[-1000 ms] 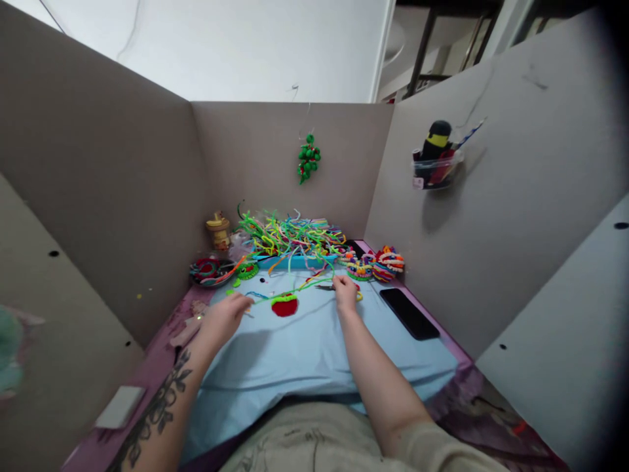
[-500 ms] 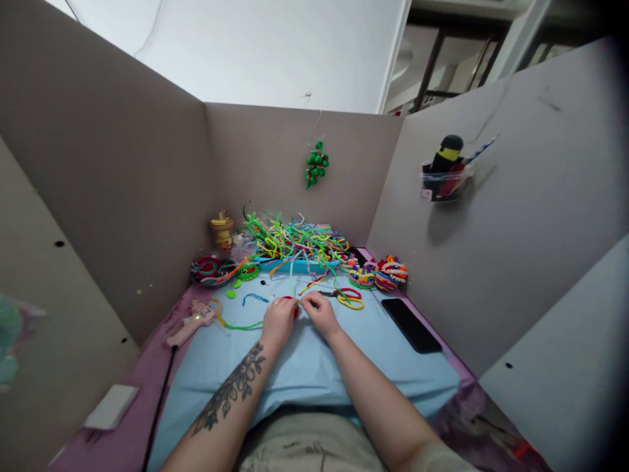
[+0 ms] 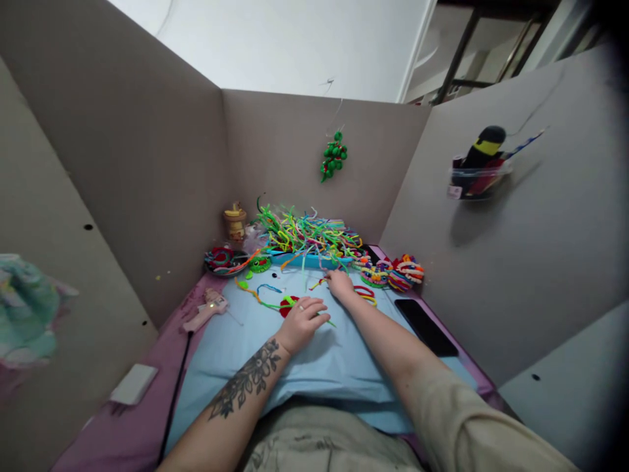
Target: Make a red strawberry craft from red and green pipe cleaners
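My left hand (image 3: 304,322) rests on the blue cloth (image 3: 255,367), fingers stretched and a little apart. Beside and partly under it lies a small red fuzzy piece (image 3: 285,308) with a bright green part, and a thin green stem (image 3: 332,324) pokes out past the fingers. A green and orange pipe cleaner (image 3: 260,301) trails left from the red piece. Farther forward, my right hand (image 3: 340,286) reaches down near a red-and-yellow strand (image 3: 317,284); its fingertips are partly hidden. Just right of it show the red and yellow handles of the scissors (image 3: 368,296), their blades covered by the hand.
A blue tray (image 3: 295,261) heaped with pipe cleaners stands at the back. On the left lie a pink glue gun (image 3: 204,313) with a cord and a white box (image 3: 133,384). A black phone (image 3: 425,326) lies right, near colourful fuzzy pieces (image 3: 405,272). Grey panels surround the table.
My hands have come apart. The right one has moved forward toward the scissors; the left has loosened and spread its fingers beside the red piece. The view has shifted slightly left.
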`<state>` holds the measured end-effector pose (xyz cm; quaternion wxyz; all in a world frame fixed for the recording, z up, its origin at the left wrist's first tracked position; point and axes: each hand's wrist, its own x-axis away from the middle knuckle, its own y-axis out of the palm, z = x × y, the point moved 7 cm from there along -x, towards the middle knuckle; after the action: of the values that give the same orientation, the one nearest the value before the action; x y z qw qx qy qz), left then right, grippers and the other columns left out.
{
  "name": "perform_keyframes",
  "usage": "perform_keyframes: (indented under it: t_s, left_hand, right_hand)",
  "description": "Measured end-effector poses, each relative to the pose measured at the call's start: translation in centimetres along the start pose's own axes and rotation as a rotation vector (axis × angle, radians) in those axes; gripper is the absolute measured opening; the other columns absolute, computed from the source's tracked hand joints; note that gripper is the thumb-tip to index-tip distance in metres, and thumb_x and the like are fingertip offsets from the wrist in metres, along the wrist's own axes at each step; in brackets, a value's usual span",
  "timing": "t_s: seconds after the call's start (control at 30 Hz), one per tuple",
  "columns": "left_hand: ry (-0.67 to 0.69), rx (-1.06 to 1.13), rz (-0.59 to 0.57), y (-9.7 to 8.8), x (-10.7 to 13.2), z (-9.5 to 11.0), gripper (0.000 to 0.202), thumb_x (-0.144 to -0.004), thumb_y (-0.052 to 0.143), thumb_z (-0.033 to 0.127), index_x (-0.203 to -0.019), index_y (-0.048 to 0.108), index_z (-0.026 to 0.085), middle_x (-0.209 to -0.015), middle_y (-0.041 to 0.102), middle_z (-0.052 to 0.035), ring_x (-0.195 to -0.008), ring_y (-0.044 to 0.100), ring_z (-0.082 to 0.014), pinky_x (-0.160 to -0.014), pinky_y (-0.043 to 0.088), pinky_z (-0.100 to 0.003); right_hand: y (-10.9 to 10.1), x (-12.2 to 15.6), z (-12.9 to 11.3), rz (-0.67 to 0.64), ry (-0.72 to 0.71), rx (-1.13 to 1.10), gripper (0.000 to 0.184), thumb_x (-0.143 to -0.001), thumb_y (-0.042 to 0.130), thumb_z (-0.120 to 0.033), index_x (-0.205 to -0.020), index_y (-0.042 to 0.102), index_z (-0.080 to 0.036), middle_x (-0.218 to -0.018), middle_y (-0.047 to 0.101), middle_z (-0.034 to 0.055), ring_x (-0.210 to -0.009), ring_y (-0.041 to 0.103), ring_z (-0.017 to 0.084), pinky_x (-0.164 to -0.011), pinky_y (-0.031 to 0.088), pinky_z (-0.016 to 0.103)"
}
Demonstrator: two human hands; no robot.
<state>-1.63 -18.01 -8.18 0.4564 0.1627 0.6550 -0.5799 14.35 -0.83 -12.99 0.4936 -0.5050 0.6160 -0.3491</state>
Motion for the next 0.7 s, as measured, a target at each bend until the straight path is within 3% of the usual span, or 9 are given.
perform_keyframes:
  t_s: [0.07, 0.23, 0.3, 0.47, 0.6, 0.7]
  left_hand:
    - [-0.142, 0.028, 0.096, -1.0, 0.3, -1.5, 0.027, -0.088, 0.042, 0.012, -0.098, 0.065, 0.023, -0.101, 0.066, -0.0081, -0.107, 0.056, -0.0199, -0.093, 0.043, -0.042]
    - [-0.714, 0.021, 0.527, -5.1, 3.6, -7.6, 0.024, -0.09, 0.038, 0.023, -0.095, 0.061, 0.019, -0.094, 0.064, -0.009, -0.093, 0.06, -0.0193, -0.085, 0.047, -0.037]
    - [-0.879, 0.045, 0.582, -5.5, 4.9, -9.4, 0.024, -0.09, 0.038, 0.028, -0.096, 0.06, 0.018, -0.089, 0.065, -0.0081, -0.084, 0.061, -0.0186, -0.079, 0.048, -0.034]
    - [-1.085, 0.041, 0.365, -4.2, 5.5, -11.2, 0.024, -0.088, 0.038, 0.026, -0.088, 0.06, 0.018, -0.081, 0.065, -0.0063, -0.077, 0.061, -0.0196, -0.071, 0.047, -0.031]
    - [-1.115, -0.163, 0.15, -3.9, 5.1, -10.7, 0.024, -0.087, 0.039, 0.025, -0.09, 0.061, 0.019, -0.085, 0.066, -0.009, -0.08, 0.062, -0.0222, -0.066, 0.044, -0.03]
    - [-1.102, -0.228, 0.004, -3.2, 5.0, -10.5, 0.023, -0.087, 0.04, 0.025, -0.092, 0.061, 0.019, -0.082, 0.066, -0.0098, -0.078, 0.062, -0.0235, -0.064, 0.042, -0.03]
  right_hand:
    - [-0.1, -0.2, -0.3, -0.017, -0.018, 0.014, 0.019, -0.081, 0.055, -0.017, -0.094, 0.07, -0.02, -0.095, 0.065, 0.0121, -0.089, 0.057, 0.023, -0.076, 0.04, 0.031]
    - [-2.4, 0.3, -1.1, -0.013, -0.063, 0.064, 0.029, -0.075, 0.057, -0.009, -0.1, 0.065, -0.022, -0.106, 0.06, 0.0119, -0.09, 0.058, 0.022, -0.072, 0.04, 0.029]
    - [-3.7, 1.1, -0.8, -0.021, -0.046, 0.11, 0.03, -0.073, 0.055, -0.006, -0.098, 0.064, -0.021, -0.107, 0.06, 0.0127, -0.085, 0.059, 0.022, -0.068, 0.039, 0.03]
    - [-5.7, 4.9, -0.2, 0.043, 0.046, -0.072, 0.014, -0.076, 0.051, -0.011, -0.083, 0.062, -0.018, -0.081, 0.063, 0.0079, -0.072, 0.056, 0.019, -0.062, 0.035, 0.027]
    - [-4.6, 9.3, -4.2, 0.029, -0.15, -0.361, 0.014, -0.082, 0.045, -0.019, -0.084, 0.058, -0.02, -0.076, 0.061, 0.0019, -0.071, 0.054, 0.016, -0.063, 0.036, 0.025]
    - [-2.6, 11.6, -7.9, -0.058, -0.251, -0.415, 0.018, -0.079, 0.052, -0.023, -0.097, 0.056, -0.022, -0.078, 0.061, 0.0002, -0.068, 0.052, 0.015, -0.062, 0.034, 0.023]
